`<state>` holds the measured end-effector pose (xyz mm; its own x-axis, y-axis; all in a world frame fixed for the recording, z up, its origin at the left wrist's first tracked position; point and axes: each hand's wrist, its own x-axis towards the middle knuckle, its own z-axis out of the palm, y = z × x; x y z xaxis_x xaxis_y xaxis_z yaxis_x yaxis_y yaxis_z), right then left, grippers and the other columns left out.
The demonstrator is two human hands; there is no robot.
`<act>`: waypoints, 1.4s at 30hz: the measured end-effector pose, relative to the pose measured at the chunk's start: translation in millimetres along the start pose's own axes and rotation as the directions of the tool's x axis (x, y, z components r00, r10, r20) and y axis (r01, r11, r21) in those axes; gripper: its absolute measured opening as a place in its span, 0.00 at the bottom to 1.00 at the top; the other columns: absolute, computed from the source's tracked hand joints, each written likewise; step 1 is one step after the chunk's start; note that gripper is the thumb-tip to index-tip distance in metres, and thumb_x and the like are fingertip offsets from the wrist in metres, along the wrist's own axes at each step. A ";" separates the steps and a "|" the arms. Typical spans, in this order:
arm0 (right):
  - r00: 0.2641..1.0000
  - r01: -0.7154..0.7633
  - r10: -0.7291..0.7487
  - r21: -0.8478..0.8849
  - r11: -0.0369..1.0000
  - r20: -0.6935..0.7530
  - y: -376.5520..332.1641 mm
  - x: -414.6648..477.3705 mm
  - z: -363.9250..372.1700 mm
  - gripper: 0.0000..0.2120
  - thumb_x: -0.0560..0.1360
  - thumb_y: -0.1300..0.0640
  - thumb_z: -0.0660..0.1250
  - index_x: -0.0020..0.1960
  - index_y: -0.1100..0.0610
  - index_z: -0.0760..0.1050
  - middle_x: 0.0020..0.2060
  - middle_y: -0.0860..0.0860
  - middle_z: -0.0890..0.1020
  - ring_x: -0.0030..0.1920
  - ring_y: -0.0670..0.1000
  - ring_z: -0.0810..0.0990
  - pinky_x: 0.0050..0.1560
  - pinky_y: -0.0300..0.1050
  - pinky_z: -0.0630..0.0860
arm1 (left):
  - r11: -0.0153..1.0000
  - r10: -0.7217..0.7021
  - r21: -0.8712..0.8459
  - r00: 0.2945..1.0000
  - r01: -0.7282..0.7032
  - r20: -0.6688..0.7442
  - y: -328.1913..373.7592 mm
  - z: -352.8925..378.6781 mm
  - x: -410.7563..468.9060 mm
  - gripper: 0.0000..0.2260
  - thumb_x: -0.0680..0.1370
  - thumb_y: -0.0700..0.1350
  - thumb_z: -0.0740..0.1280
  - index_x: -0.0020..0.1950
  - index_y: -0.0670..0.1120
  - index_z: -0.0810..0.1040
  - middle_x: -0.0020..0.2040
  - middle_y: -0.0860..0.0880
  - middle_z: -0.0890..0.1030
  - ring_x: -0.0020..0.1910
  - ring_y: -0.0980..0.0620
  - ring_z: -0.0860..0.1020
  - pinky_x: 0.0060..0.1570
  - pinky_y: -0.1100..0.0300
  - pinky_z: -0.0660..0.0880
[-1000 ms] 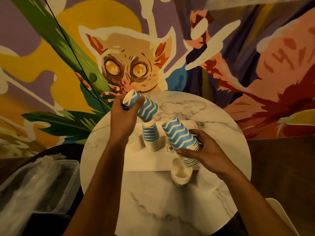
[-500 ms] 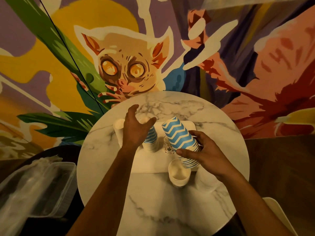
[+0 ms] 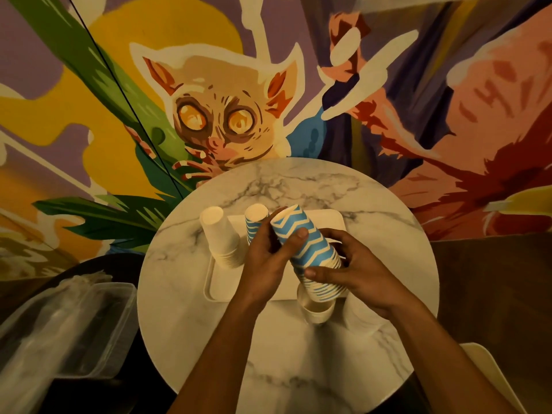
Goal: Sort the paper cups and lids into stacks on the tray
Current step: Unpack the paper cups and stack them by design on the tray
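Note:
Both hands hold one tilted stack of blue zigzag cups (image 3: 310, 252) above the white tray (image 3: 213, 286). My left hand (image 3: 268, 258) grips its upper part, thumb on the top cup. My right hand (image 3: 355, 270) clasps the lower rims. On the tray stand a stack of plain white cups (image 3: 219, 236), upside down, and behind my left hand a shorter stack of blue zigzag cups (image 3: 254, 224). A single white cup (image 3: 316, 309) stands open side up just below the held stack. A pile of white lids (image 3: 360, 319) lies partly hidden under my right wrist.
The round marble table (image 3: 286, 348) stands against a painted mural wall. A clear plastic container (image 3: 65, 330) with plastic wrap sits on a dark surface at the lower left. A pale chair edge (image 3: 490, 375) shows at the lower right.
My left hand set its blue cup onto the short stack on the tray, then came right and took hold of the upper part of the stack in my right hand.

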<state>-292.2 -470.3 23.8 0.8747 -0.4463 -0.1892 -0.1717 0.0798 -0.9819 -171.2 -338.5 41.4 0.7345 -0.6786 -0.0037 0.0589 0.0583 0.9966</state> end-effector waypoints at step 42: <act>0.994 -0.021 0.025 0.042 0.999 -0.102 -2.9 -0.9 -10.5 0.41 0.56 0.47 0.83 0.67 0.45 0.73 0.56 0.45 0.86 0.53 0.44 0.85 0.54 0.45 0.81 | 0.932 0.194 0.359 0.915 -0.058 -0.354 5.2 -40.9 63.0 0.27 0.77 0.60 0.70 0.71 0.49 0.71 0.67 0.51 0.78 0.65 0.54 0.76 0.63 0.61 0.74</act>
<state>-297.3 -479.4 26.9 0.8191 -0.5329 -0.2122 -0.1710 0.1262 -0.9772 -96.9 -350.9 43.0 0.9227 -0.3506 0.1603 -0.2305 -0.1686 0.9583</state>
